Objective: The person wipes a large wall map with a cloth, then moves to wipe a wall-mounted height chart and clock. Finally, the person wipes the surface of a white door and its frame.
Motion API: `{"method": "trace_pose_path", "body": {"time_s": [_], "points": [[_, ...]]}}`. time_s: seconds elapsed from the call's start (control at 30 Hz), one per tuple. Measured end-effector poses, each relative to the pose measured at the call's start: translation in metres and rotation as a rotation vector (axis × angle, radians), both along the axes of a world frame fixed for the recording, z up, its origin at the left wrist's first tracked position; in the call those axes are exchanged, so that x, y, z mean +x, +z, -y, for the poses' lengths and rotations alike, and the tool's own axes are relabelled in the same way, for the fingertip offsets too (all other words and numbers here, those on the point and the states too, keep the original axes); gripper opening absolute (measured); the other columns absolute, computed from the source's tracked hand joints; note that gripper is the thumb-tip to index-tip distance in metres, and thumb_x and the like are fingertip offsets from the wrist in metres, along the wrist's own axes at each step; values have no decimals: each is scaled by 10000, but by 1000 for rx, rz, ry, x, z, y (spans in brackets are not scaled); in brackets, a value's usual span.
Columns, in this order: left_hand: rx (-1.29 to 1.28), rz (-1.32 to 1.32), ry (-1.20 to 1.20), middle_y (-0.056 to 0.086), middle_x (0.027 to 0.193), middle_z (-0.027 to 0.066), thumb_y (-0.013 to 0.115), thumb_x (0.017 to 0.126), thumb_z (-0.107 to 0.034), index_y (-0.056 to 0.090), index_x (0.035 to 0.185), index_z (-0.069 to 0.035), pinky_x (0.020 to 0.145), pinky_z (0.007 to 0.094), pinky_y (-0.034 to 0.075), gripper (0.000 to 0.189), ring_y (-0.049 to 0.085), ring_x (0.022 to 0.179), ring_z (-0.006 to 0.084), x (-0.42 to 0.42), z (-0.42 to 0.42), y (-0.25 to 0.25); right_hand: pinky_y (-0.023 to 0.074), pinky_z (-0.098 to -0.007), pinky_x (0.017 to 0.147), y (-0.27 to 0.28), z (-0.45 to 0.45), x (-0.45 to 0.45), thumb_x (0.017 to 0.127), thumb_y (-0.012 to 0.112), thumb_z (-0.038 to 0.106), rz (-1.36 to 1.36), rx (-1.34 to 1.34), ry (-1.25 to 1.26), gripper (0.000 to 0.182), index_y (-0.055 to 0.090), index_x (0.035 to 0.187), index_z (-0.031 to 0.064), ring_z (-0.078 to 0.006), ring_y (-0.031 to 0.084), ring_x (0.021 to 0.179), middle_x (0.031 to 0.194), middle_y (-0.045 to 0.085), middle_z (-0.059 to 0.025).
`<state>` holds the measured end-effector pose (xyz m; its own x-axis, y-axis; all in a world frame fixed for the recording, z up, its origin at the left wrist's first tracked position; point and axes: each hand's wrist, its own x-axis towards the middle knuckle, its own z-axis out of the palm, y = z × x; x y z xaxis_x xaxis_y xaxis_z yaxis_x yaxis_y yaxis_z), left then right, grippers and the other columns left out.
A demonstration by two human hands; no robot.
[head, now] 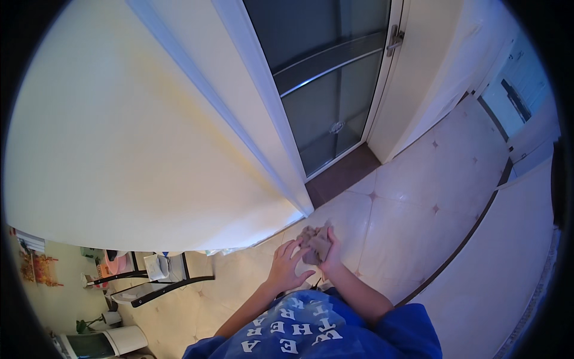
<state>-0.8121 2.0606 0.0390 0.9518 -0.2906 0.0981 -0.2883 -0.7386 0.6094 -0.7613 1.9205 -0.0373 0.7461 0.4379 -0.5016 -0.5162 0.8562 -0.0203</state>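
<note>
A crumpled grey-brown cloth [316, 246] is bunched up in front of my body. My right hand [332, 258] grips it from the right side, with the thumb along its edge. Close against the cloth's left side is my left hand [285, 265], its thumb spread away from the fingers. The left fingertips reach the cloth's edge, and I see nothing held in that hand.
Ahead, a framed glass door [329, 107] with a metal handle [394, 41] stands beside a white wall [134, 134]. Tiled floor [403, 224] runs right along a low wall [484, 269]. Lower left are a black-framed rack [175, 283], a white bin-like container [128, 339] and a potted plant [110, 317].
</note>
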Motion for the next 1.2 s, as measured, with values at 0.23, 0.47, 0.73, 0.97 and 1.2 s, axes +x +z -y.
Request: {"method": "trace_pose_path", "body": {"time_s": [0.23, 0.47, 0.73, 0.97, 1.2], "points": [[-94, -226, 307, 647, 834, 105, 676, 773, -222, 635, 795, -61, 734, 360, 474, 167, 596, 828, 278, -53, -38, -47, 395, -368, 954, 32, -21, 73, 919, 444, 460, -5, -326, -336, 497, 479, 1186, 42, -282, 506, 1102, 1164, 532, -118], [-188, -193, 565, 644, 734, 101, 679, 760, -182, 656, 740, -53, 656, 362, 480, 133, 614, 711, 264, -58, -76, -66, 354, -318, 935, 136, -97, 155, 948, 456, 358, 543, -955, -607, 480, 372, 1262, 5, -224, 457, 1099, 1226, 467, -119], [-424, -190, 891, 652, 696, 136, 672, 781, -163, 646, 763, -1, 601, 301, 510, 165, 646, 628, 211, -21, -90, -43, 337, -469, 935, 113, -103, 212, 890, 445, 183, 1356, -1516, -912, 425, 413, 1164, -140, -398, 468, 1061, 1158, 469, -275], [-456, -414, 916, 667, 695, 105, 614, 819, -194, 654, 784, -6, 609, 290, 511, 195, 643, 620, 169, 36, -70, -81, 333, -489, 948, 76, -84, 224, 862, 424, 158, 1377, -1241, -601, 340, 437, 1064, -115, -412, 458, 1051, 1166, 437, -315], [-401, -494, 993, 653, 840, 105, 509, 866, -207, 648, 911, -21, 647, 345, 511, 237, 613, 733, 175, 98, 51, -92, 423, -450, 850, 113, -48, 229, 741, 601, 82, 1569, -1024, -431, 206, 559, 934, 24, -379, 549, 980, 1052, 573, -189]]}}
